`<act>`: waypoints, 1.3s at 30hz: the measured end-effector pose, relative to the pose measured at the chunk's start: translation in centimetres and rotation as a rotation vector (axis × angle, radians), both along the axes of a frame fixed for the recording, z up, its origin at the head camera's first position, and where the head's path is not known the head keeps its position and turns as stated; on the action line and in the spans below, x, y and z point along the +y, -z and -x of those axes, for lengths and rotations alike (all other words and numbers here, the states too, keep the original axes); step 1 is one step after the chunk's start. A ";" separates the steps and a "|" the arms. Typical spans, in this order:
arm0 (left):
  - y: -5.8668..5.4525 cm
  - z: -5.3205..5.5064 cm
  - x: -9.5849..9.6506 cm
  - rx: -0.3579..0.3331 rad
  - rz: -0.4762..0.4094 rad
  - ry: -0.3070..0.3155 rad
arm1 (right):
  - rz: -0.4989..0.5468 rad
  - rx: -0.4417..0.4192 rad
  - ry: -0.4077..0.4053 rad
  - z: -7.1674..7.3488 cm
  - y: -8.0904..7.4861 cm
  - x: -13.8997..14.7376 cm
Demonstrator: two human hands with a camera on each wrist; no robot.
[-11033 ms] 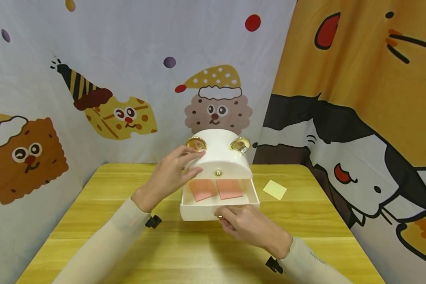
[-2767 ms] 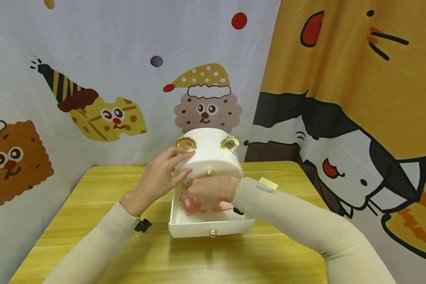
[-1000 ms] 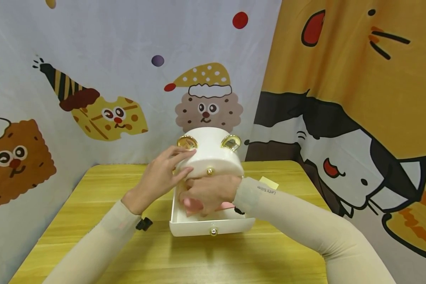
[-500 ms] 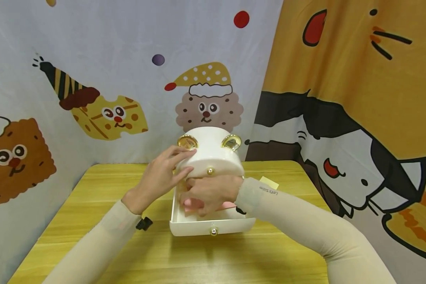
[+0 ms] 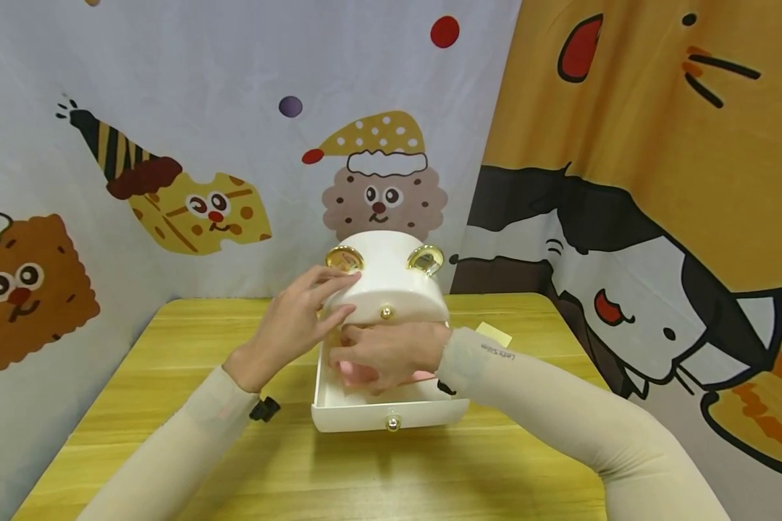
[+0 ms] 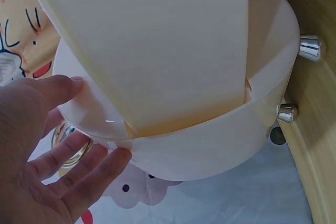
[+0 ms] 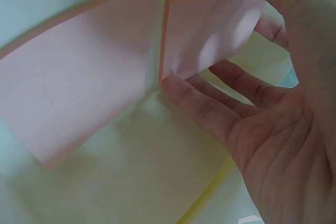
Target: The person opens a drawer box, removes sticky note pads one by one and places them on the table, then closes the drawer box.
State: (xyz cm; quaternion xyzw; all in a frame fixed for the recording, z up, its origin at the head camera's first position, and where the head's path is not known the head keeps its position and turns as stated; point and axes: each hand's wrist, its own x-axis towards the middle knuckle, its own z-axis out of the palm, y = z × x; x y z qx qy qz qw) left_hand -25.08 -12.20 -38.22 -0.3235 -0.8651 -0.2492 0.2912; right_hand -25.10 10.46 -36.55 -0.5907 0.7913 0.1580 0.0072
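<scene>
A white box [image 5: 391, 278] with two gold ears and a gold knob stands on the table, its drawer [image 5: 391, 417] pulled out. My left hand [image 5: 287, 329] rests against the box's left side, thumb on the front, fairly straight fingers along the curved top. Inside the drawer, my right hand [image 5: 394, 352] pinches a pink sticky note pad [image 7: 207, 30], thumb on one edge and fingertips on the opposite one. Its surface bends slightly in the right wrist view. Another pink sticky note pad [image 7: 84, 72] lies beside it on the drawer floor; the hand partly hides both in the head view.
A yellow sticky note pad [image 5: 494, 334] lies on the wooden table [image 5: 247, 470], right of the box and partly behind the right sleeve [image 5: 534, 391]. Short metal feet [image 6: 310, 48] show under the box. A printed curtain [image 5: 234, 72] hangs behind.
Since the oldest frame, the drawer has come further out and my right hand has moved from its knob to a pink pad inside. Over the last second, the right fingers shift slightly; the left stays.
</scene>
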 end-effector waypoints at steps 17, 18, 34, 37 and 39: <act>-0.3 -0.1 -0.1 -0.019 -0.005 0.003 | 0.099 -0.165 0.018 -0.2 -0.8 0.1; -0.3 -0.1 -0.1 -0.020 -0.006 0.003 | 0.104 -0.177 0.020 -0.2 -0.9 0.1; -0.3 -0.1 -0.1 -0.025 -0.001 -0.003 | 0.157 -0.189 0.006 -0.5 -2.8 1.2; -0.2 -0.2 -0.1 -0.027 0.002 -0.004 | 0.182 -0.208 0.007 -0.5 -3.0 1.4; -0.1 -0.2 -0.1 -0.027 0.000 -0.003 | 0.193 -0.211 0.007 -0.6 -3.2 1.6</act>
